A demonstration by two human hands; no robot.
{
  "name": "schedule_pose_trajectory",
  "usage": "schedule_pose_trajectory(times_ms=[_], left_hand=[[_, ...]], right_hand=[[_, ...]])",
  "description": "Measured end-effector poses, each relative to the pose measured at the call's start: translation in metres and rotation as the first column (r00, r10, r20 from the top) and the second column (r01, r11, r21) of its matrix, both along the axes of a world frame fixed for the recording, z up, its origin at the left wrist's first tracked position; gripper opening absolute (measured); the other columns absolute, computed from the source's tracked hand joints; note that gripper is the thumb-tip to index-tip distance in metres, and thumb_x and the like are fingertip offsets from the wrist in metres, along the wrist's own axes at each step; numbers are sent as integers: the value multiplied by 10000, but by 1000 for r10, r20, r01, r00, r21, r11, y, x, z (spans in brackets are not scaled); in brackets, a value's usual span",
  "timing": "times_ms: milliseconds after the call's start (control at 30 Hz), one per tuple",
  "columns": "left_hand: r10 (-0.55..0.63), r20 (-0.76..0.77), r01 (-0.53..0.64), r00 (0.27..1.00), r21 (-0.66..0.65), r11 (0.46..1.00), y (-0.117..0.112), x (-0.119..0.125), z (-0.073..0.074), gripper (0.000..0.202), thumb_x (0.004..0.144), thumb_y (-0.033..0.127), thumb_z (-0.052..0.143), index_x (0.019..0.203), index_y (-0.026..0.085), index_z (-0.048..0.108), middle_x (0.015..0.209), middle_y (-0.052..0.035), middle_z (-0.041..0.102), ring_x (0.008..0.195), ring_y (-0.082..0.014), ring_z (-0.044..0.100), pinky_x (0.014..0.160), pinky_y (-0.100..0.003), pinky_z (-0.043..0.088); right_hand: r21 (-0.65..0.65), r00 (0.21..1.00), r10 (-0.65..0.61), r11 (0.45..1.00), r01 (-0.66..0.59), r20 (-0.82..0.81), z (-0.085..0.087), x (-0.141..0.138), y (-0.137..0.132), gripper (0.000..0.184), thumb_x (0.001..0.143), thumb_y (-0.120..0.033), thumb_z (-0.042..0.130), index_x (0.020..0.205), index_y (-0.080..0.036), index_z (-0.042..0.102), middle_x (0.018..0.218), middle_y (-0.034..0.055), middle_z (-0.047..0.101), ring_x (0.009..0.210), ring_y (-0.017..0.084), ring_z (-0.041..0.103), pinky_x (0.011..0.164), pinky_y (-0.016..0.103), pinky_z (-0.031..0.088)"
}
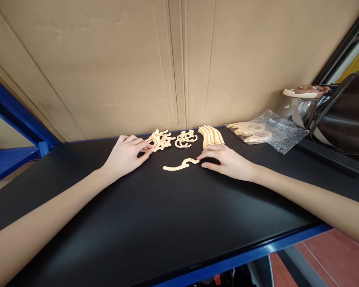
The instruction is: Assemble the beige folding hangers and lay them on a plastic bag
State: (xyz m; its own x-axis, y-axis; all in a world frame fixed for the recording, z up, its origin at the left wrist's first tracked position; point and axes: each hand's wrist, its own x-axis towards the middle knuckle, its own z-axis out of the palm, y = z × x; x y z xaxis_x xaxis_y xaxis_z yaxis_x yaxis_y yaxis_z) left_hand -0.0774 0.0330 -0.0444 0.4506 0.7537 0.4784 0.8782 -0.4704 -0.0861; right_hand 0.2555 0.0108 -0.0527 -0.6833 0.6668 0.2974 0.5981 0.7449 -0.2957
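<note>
On the black tabletop, my left hand is at a loose pile of small cream hook-like pieces. Its thumb and fingers are closed on one slim cream piece at the pile's near left edge. My right hand rests with thumb and index finger apart. The index fingertip touches the right end of a cream S-shaped piece, a long curved arm and a hook-like part laid end to end. Between the hands, farther back, are several C-shaped cream pieces. Long curved cream strips lie side by side just beyond my right hand.
A clear plastic bag with cream pieces lies at the back right. Beyond it are a dark brown bag and a clear container with a cream rim. A cardboard wall closes the back; a blue frame stands left.
</note>
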Motion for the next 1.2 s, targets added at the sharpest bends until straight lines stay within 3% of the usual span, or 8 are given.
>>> schedule_pose_trajectory(times_ms=[333,433,500,567,667,833,1033,1200], left_hand=[[90,36,-93,995,112,989,-5,1,2,363,972,392,347,871,254,667,926,-86,697,910,-294,571,832,-445,357],[183,172,-213,968,175,961,-6,4,3,348,981,401,351,912,239,651,970,-96,686,949,-307,567,840,-458,352],[200,341,-260,919,139,956,-10,12,3,270,961,395,411,946,242,632,976,-69,682,954,-283,584,855,-434,376],[157,514,-200,843,28,979,-17,25,4,205,924,387,478,977,243,614,952,-37,681,933,-243,609,854,-384,416],[93,661,5,744,-145,989,-37,51,3,198,897,404,518,936,236,616,978,-11,694,895,-200,631,807,-310,458],[14,593,220,805,-320,921,-65,81,2,220,913,400,500,894,248,657,945,14,709,857,-191,629,784,-305,451],[90,575,234,813,-465,854,-64,84,3,214,902,379,510,836,223,640,855,12,686,759,-170,614,652,-280,429],[-19,454,183,891,-320,930,-66,84,-2,125,865,354,613,879,232,633,763,43,635,739,-158,592,752,-321,406]], right_hand=[[8,1000,27,1000,-27,4,2,0,-1,306,950,-387,488,1130,-220,670,1085,76,660,1066,238,597,984,429,406],[7,1000,27,1000,-27,5,2,1,-1,309,949,-389,491,1135,-217,668,1090,77,662,1074,242,597,993,438,399],[11,1000,26,1000,-26,8,1,1,0,314,950,-390,487,1142,-218,666,1093,80,661,1073,243,598,989,437,405],[15,1000,27,1000,-27,13,0,1,0,318,950,-389,486,1145,-215,667,1101,84,656,1073,242,597,982,430,415],[12,1000,-3,1000,3,-8,-2,-1,-1,342,945,-406,490,1152,-197,665,1118,93,650,1081,249,593,982,429,425],[26,982,27,999,-22,-189,-6,-6,-2,451,890,-455,590,1264,-204,578,1052,74,661,970,214,619,885,378,480],[198,967,104,978,-58,-231,-8,-13,-3,198,879,-301,648,1042,-197,686,776,3,665,742,154,607,784,333,435],[213,988,43,977,-10,-151,-10,-13,-1,184,885,-326,632,944,-189,740,829,37,659,790,172,576,770,333,420]])
